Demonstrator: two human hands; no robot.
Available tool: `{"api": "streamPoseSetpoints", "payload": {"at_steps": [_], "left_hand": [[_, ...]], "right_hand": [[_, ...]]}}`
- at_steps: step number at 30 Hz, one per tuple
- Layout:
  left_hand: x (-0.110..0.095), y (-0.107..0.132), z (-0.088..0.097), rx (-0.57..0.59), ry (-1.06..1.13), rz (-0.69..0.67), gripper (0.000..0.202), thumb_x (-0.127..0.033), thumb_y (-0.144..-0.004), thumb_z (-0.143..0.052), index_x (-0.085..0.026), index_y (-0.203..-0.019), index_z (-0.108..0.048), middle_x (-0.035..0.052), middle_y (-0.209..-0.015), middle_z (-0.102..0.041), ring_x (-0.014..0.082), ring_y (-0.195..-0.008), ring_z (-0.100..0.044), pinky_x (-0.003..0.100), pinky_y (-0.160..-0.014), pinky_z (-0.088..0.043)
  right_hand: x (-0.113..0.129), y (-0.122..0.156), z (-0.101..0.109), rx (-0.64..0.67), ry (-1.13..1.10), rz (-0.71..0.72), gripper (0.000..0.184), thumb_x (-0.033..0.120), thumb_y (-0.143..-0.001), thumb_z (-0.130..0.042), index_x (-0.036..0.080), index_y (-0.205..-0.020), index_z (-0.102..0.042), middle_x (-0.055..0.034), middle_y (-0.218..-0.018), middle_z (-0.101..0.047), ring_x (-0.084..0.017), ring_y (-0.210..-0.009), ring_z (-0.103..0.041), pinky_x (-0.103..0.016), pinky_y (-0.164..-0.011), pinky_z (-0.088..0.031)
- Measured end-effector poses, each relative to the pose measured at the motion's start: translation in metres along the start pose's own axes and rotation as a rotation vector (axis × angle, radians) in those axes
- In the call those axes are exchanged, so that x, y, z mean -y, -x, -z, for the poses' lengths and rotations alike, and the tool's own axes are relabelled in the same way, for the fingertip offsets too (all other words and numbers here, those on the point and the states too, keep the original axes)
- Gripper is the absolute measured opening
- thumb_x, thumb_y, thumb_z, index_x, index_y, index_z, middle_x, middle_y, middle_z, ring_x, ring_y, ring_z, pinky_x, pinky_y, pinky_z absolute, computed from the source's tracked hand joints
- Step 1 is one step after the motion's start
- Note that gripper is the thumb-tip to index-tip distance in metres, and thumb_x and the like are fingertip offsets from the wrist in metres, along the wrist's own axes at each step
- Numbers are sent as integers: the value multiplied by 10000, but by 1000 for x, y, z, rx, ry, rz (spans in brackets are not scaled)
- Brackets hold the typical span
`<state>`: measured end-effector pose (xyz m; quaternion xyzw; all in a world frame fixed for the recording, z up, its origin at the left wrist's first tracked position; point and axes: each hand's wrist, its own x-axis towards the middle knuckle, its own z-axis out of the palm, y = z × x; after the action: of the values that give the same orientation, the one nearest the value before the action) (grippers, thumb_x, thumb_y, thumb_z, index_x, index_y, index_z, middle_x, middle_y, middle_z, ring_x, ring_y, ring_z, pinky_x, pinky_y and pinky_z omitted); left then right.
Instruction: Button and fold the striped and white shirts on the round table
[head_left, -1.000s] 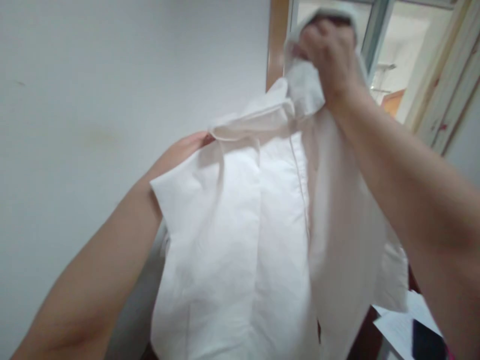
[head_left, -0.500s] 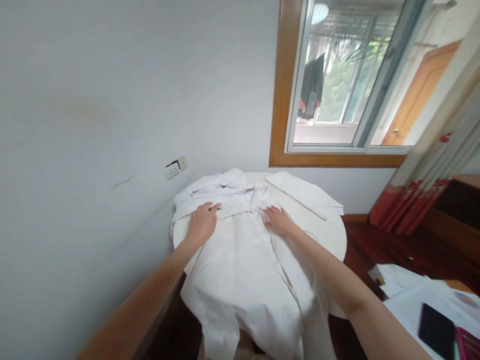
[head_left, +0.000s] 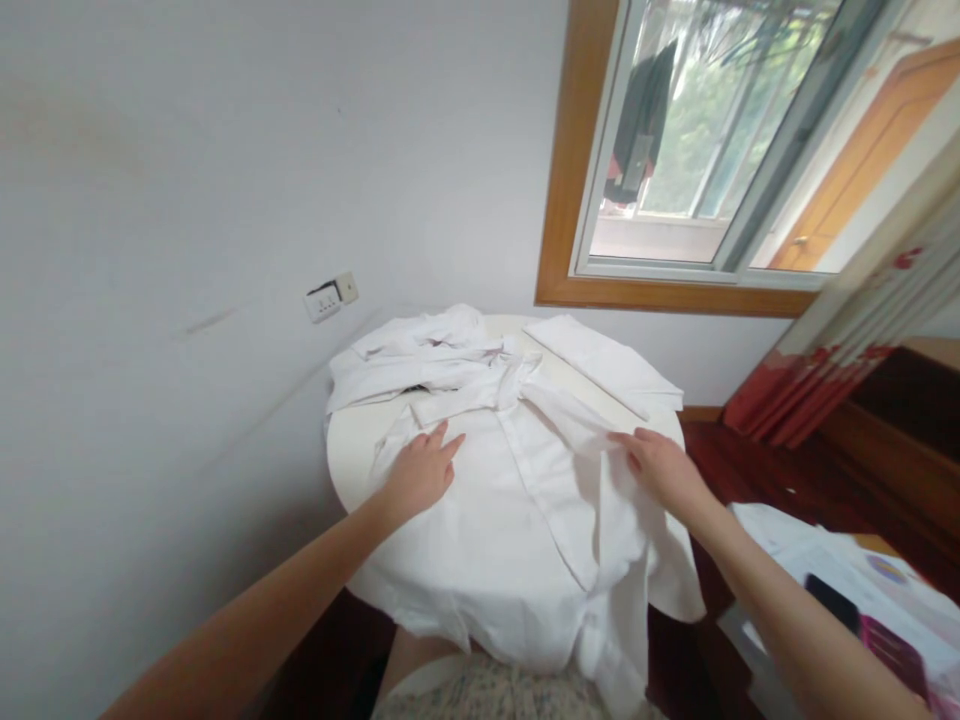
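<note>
White shirt (head_left: 480, 520) lies on the surface (head_left: 349, 445). Left hand (head_left: 421, 474) touches it, fingers apart. Right hand (head_left: 661, 468) pinches it.

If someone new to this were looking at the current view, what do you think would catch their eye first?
Most likely the white shirt spread across the round table, its lower part hanging over the near edge, with the left hand and right hand on either side of it. Next might come the bright window at the upper right, with a red-and-white curtain beside it.
</note>
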<state>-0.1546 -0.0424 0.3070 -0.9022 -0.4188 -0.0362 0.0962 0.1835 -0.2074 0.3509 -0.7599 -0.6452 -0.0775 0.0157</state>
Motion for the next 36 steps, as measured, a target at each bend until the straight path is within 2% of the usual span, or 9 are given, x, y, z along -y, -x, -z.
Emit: {"api": "streamPoseSetpoints", "payload": {"at_steps": [7, 11, 15, 17, 20, 22, 28, 32, 36], "left_hand": [[-7, 20, 14, 92, -8, 115, 470, -191, -852, -418, -248, -1308, -519, 146, -1214, -566, 326, -1004, -553, 443, -733, -503], [0, -16, 29, -25, 116, 128, 404, -260, -897, -374, -192, -1277, -495, 138, -1177, -562, 254, -905, -610, 390, -756, -506], [-4, -68, 42, -310, 193, 25, 631, -228, -872, -430, -166, -1469, -238, 153, -1408, -419, 259, -1205, -492, 391, -981, -427], [-5, -92, 41, -402, 150, -11, 598, -211, -851, -473, -208, -1433, -338, 125, -1479, -346, 280, -1340, -345, 460, -1106, -280], [3, -120, 34, -370, 82, -38, 291, -237, -874, -470, -228, -1118, -627, 93, -1368, -499, 298, -1329, -356, 548, -1132, -139], [14, -135, 30, -300, 102, 32, 290, -290, -927, -391, -181, -970, -655, 117, -1146, -636, 277, -1177, -512, 510, -1085, -250], [44, -164, 34, -290, 145, 357, 377, -328, -950, -308, -136, -1135, -575, 185, -1070, -634, 305, -1068, -565, 444, -902, -404], [40, -137, 67, -411, 132, 118, 457, -239, -857, -499, -190, -1311, -473, 159, -1400, -426, 327, -1315, -348, 532, -1089, -225], [38, -52, 135, -707, 493, -45, 638, -428, -893, -473, -272, -1456, -218, 90, -1447, -360, 262, -1273, -419, 446, -1073, -353]], "right_hand": [[-86, -30, -10, 33, 195, -227, 385, 150, -913, -369, 207, -1189, -631, -145, -1039, -607, -243, -983, -571, -325, -799, -418], [-53, -58, -16, 43, 188, -58, 308, 154, -892, -415, 185, -1073, -663, -152, -1208, -546, -271, -1157, -472, -368, -888, -391], [8, -75, -13, -26, 46, 185, 316, 212, -904, -433, 224, -1163, -612, -108, -1254, -529, -236, -1157, -470, -355, -946, -364], [31, -80, -16, 7, -16, 232, 457, 232, -875, -489, 254, -1331, -479, -104, -1270, -523, -234, -1109, -504, -338, -894, -394], [47, -89, -25, 57, -33, 206, 503, 243, -851, -524, 236, -1349, -445, -108, -1206, -561, -241, -1045, -536, -319, -816, -418], [45, -98, -28, 41, -6, 137, 333, 235, -888, -471, 204, -1207, -557, -109, -1116, -594, -237, -1028, -537, -321, -817, -413], [25, -140, -19, -97, 3, -171, 325, 264, -962, -359, 170, -1107, -634, -147, -1133, -589, -261, -1107, -504, -377, -892, -402], [23, -130, 16, -105, -113, -2, 313, 291, -906, -508, 198, -1188, -607, -122, -1188, -598, -283, -1136, -519, -441, -935, -420], [18, -62, 104, -524, -480, 216, 422, 383, -960, -406, 272, -1366, -438, -96, -1231, -585, -231, -1086, -576, -438, -916, -473]]}}
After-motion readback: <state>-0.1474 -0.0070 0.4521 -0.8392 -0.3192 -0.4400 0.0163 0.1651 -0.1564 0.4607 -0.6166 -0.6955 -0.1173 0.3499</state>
